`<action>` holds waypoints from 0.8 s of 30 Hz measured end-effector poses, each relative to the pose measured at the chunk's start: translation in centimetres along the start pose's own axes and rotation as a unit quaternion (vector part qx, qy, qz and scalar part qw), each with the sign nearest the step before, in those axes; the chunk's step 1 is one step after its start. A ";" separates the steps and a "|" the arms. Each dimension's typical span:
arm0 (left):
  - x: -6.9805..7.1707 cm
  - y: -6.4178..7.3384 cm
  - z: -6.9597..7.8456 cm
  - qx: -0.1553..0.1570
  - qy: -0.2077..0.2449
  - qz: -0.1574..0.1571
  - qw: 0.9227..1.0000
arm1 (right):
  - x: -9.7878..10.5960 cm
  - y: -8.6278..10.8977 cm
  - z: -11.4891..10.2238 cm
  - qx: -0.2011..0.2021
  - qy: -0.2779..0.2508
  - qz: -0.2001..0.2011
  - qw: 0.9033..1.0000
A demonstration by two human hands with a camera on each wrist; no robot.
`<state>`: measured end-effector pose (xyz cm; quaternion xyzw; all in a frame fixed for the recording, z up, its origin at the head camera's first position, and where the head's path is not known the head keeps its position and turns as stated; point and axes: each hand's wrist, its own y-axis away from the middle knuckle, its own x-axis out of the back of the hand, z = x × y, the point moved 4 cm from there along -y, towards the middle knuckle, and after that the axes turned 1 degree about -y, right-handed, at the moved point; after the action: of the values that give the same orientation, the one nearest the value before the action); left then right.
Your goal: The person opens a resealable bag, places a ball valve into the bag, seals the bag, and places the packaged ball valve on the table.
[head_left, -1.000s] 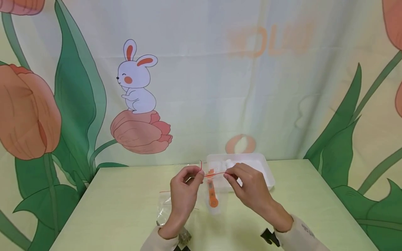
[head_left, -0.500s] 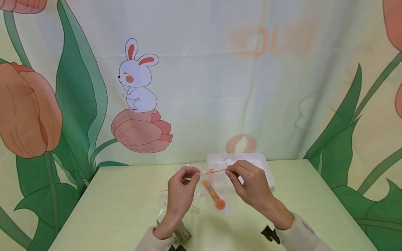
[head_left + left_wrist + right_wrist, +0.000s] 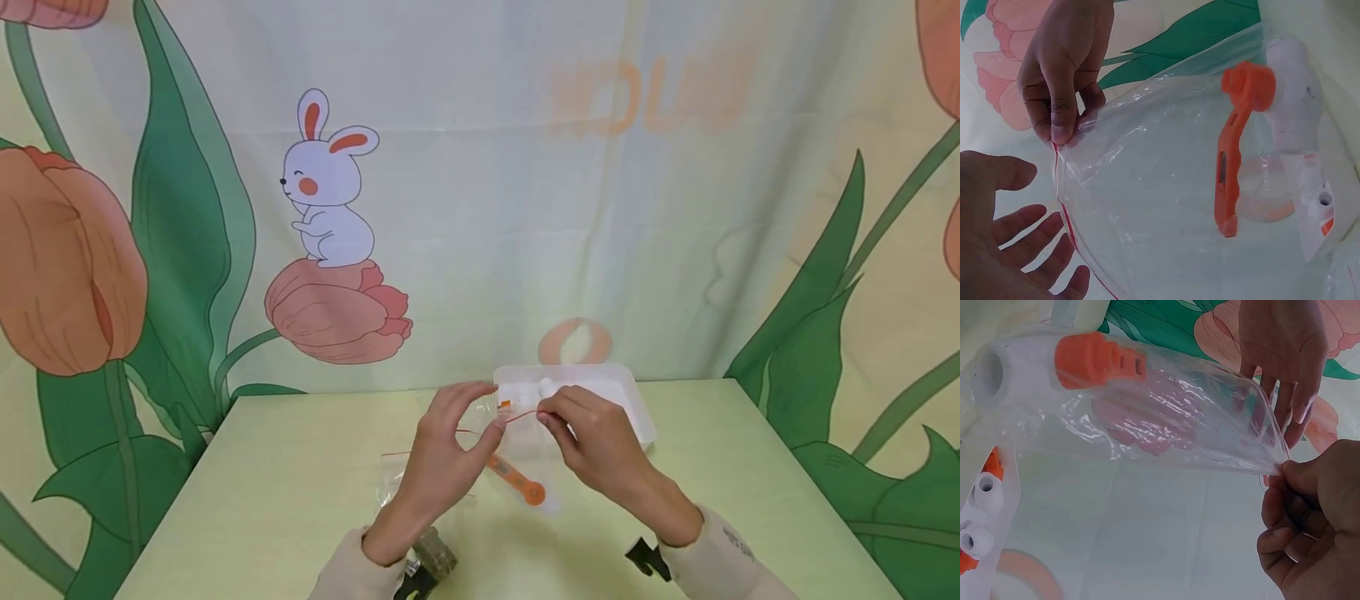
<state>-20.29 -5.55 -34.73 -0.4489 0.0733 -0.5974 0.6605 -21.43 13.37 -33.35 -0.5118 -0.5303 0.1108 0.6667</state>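
Note:
A clear zip bag [image 3: 1147, 206] with a red line along its mouth hangs between the hands. Inside it is a white pipe-like fitting [image 3: 1294, 100] with an orange handle [image 3: 1229, 169], which tilts down to the right in the head view [image 3: 517, 482]. My right hand [image 3: 596, 433] pinches one corner of the bag mouth between thumb and fingertips. My left hand [image 3: 448, 446] is at the other end of the mouth, thumb and fingers spread apart. In the left wrist view its fingertips lie close to the red line; whether they touch it I cannot tell.
Behind the hands stands a white tray [image 3: 637, 417] with white fittings [image 3: 988, 490] and orange parts. Another clear bag [image 3: 392, 477] lies on the table [image 3: 285, 492] beneath the left forearm, near a grey-brown packet [image 3: 437, 554]. A printed curtain [image 3: 465, 208] hangs behind the table.
My left hand has gone from pinching near the bag mouth to spread fingers. The orange handle has swung from nearly upright to tilted, its lower end rightward. The right hand keeps its pinch.

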 end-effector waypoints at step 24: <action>-2.5 -0.8 0.8 -0.017 0.022 -0.118 0.993 | -0.2 0.6 -0.6 -0.011 -0.011 -0.038 0.999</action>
<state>-21.09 -2.96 -34.78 -0.4526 0.0446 -0.6792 0.5760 -20.77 13.17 -33.94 -0.4976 -0.5574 0.0851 0.6591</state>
